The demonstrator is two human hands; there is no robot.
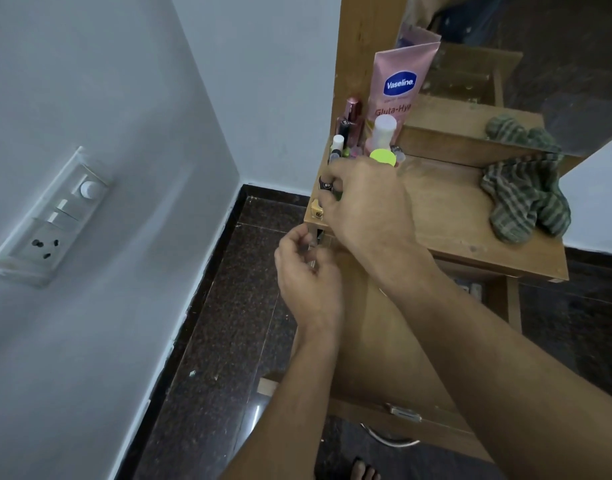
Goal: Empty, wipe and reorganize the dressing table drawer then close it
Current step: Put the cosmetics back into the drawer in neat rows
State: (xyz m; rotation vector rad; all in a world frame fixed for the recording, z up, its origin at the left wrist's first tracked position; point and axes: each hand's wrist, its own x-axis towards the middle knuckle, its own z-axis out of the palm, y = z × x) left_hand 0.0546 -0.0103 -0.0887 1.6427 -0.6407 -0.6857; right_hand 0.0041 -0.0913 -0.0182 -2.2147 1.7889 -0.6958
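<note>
The wooden drawer (367,344) is pulled out under the dressing table top (446,216), and its visible inside is bare. My right hand (367,206) reaches over the top's left edge and grips a small dark bottle (326,185). A small yellowish item (316,207) sits just below it at the corner. My left hand (308,278) is at the table's front-left corner, with curled fingers pinching a small thin greyish item that is mostly hidden. A striped green cloth (526,202) lies on the right of the top.
Cosmetics cluster at the top's back left: a pink Vaseline tube (396,84), a white-capped bottle (384,129), a neon-lidded jar (382,156) and a pink lipstick (351,119). A mirror (540,64) stands behind. A wall with a switchboard (51,220) is on the left, above dark floor.
</note>
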